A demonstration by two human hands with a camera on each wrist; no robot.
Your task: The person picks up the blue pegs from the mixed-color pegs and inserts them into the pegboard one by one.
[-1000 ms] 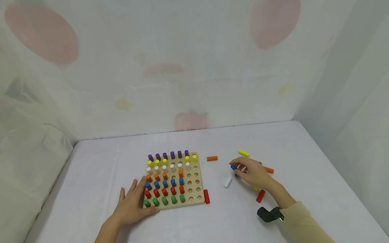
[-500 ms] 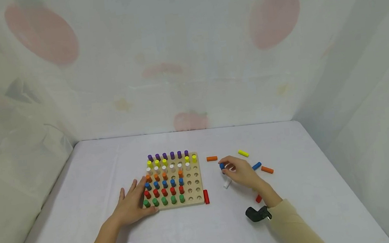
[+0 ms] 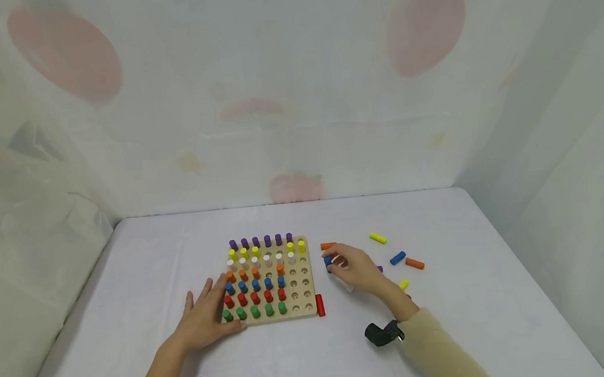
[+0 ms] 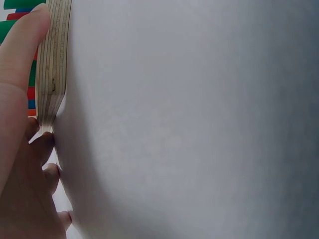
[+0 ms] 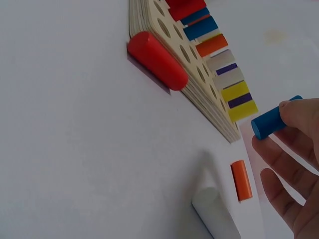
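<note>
A wooden pegboard [image 3: 301,292] carries rows of purple, yellow, white, orange, blue, red and green pegs, with bare holes mostly toward its right side. My left hand [image 3: 204,320] rests at the board's near left corner, fingers spread; its thumb [image 4: 27,45] lies against the board's edge in the left wrist view. Just right of the board, my right hand [image 3: 358,269] pinches a blue peg [image 5: 271,121] between thumb and fingers, held above the table. An orange peg [image 5: 241,180] and a white peg [image 5: 215,213] lie on the table near this hand.
A red peg [image 3: 320,305] lies along the board's right edge. Farther right, a yellow peg [image 3: 378,237], another blue peg [image 3: 398,258] and an orange peg [image 3: 415,264] are scattered on the white tabletop [image 3: 473,317]. Pale curtains stand behind and beside the table.
My right hand has moved left toward the board with the blue peg, uncovering loose pegs behind it. The left hand has stayed at the board's corner.
</note>
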